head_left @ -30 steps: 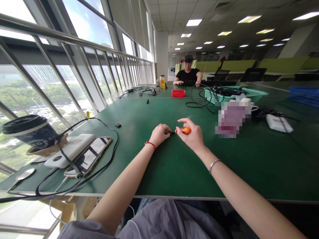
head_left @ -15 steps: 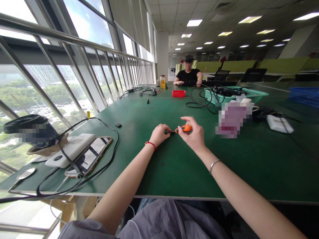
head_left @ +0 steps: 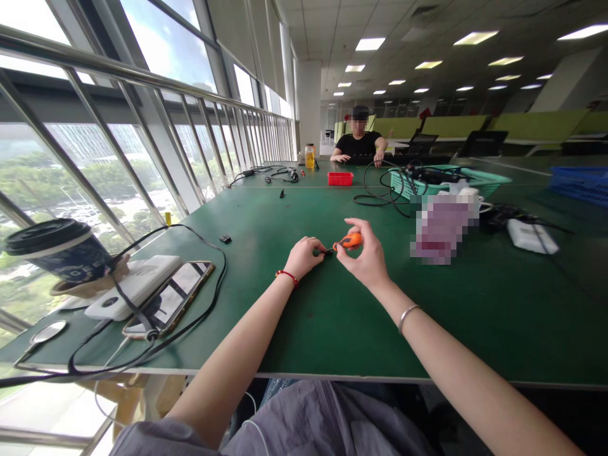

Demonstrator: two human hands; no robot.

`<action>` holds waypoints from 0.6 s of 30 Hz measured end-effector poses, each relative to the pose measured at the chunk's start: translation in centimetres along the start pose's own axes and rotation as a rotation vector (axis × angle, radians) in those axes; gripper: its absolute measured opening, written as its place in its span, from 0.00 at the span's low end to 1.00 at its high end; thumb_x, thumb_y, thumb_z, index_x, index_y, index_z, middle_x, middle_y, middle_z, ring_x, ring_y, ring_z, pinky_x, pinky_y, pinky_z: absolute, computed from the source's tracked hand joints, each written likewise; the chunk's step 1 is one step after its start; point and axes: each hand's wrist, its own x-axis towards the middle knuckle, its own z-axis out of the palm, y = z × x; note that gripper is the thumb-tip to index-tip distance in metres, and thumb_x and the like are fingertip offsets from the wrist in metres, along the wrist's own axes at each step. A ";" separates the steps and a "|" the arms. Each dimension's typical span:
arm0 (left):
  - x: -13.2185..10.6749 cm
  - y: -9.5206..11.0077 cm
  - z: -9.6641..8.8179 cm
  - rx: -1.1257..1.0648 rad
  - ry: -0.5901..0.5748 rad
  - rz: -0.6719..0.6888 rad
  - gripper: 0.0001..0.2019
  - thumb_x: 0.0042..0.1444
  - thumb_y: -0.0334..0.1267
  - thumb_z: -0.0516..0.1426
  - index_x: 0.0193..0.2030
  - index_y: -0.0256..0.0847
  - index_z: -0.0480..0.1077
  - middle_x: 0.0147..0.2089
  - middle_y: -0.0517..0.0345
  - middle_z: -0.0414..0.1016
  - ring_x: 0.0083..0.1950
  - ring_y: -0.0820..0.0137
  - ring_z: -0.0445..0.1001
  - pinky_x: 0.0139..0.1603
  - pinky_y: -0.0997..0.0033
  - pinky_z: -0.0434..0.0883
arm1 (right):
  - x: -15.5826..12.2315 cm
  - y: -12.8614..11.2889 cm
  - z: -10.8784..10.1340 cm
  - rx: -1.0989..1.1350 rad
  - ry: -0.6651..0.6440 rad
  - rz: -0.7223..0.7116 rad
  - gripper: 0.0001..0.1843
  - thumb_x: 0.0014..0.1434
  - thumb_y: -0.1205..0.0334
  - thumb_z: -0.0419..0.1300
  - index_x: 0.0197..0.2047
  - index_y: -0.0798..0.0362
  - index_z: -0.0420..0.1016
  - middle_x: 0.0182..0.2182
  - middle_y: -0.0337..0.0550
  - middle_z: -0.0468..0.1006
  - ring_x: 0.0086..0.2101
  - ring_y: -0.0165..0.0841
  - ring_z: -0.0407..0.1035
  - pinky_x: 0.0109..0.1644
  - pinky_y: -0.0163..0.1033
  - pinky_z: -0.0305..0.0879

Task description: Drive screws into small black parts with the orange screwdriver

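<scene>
Green bench (head_left: pixel 327 329) by the window railing (head_left: pixel 142 77); on my feed both forearms (head_left: pixel 251 345) reach fwd over its near edge, converging. R hand (head_left: pixel 367 258) has its grip clamped on an orange-handled tool (head_left: pixel 352 240), index finger (head_left: pixel 357 222) crooked up; L hand (head_left: pixel 304 259) pinches a small blk part (head_left: pixel 329 251) just beside it. Can't ID that part, mostly hidden by the hand, nor make out the tool's tip.

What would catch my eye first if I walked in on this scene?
Probably the bright orange-handled tool in the right hand, its end toward a small dark piece held by the left hand. Farther back on the green table, the red container stands out, with a mint-green basket to its right.
</scene>
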 end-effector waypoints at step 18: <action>-0.2 -0.2 0.1 -0.018 0.004 -0.056 0.08 0.49 0.32 0.56 0.36 0.40 0.74 0.37 0.57 0.78 0.41 0.65 0.72 0.44 0.66 0.69 | 1.1 1.9 -1.1 -0.095 0.033 0.237 0.12 0.52 0.56 0.52 0.24 0.50 0.74 0.24 0.41 0.77 0.28 0.34 0.70 0.32 0.35 0.60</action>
